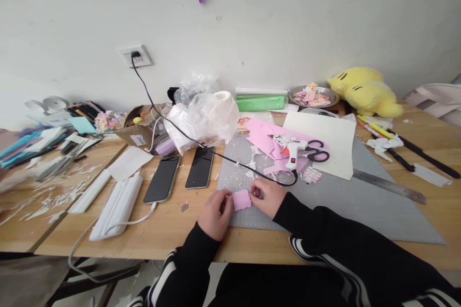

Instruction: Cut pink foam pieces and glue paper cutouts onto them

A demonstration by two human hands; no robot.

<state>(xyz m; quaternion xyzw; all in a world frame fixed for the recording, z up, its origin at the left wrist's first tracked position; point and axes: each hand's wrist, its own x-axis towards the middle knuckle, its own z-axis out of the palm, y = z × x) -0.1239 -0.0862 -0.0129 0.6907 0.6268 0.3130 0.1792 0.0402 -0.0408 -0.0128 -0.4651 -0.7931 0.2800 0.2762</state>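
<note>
A small pink piece of paper [242, 200] with uneven edges lies near the front of the grey cutting mat [320, 206]. My left hand [217, 214] pinches its left edge, fingers curled. At the right edge, the closed thumb and forefinger of my right hand [267, 196] grip it. Just beyond are a white glue gun [296, 149] with a black cord, black-handled scissors [318, 151] and larger pink paper sheets [261, 135]. A small patterned scrap [311, 175] rests beside the cord.
Two phones [200, 168] and a white power strip [117, 207] occupy the left side. A metal ruler [389, 186] and cream paper [338, 141] lie to the right. Behind are plastic bags [205, 115], a metal dish [333, 97] and a yellow plush [370, 91]. A blurred person's arm [16, 184] shows far left.
</note>
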